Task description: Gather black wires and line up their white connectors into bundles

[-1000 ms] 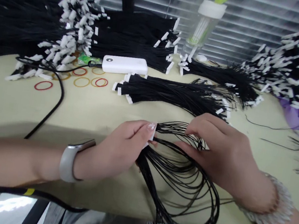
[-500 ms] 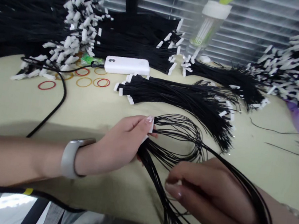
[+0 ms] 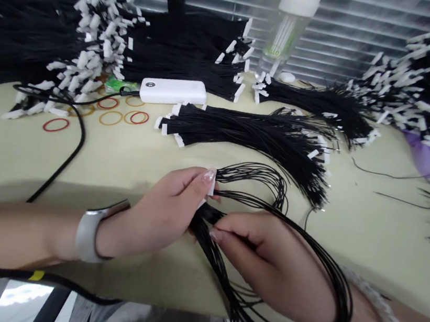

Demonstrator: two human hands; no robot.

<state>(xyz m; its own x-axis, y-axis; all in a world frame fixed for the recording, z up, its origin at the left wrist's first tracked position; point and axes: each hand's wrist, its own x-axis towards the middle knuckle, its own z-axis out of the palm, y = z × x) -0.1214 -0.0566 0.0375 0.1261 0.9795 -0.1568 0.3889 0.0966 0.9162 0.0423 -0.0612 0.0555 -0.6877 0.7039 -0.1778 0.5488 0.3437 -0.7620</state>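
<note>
My left hand [image 3: 169, 210] is closed around a bundle of thin black wires [image 3: 253, 172]. The thumb presses on a white connector [image 3: 212, 183] at the bundle's end. Below it, a second black strand group leaves the same hand and hangs toward the table's front edge. My right hand [image 3: 276, 264] pinches at these lower wires with thumb and forefinger, just right of the left hand. Long loops of wire pass over the back of the right hand and around its wrist. What lies under the left fingers is hidden.
Behind my hands lies a bundle of black wires with white ends [image 3: 238, 132]. A white power bank [image 3: 173, 92] with a black cable [image 3: 78, 143] and several rubber bands [image 3: 110, 117] are at left. Larger wire piles [image 3: 182, 46] and a clear bottle [image 3: 289, 33] line the back.
My right hand has moved left and closed in on the wires beside my left hand. The wire loops shifted left with it. The whole view has moved slightly.
</note>
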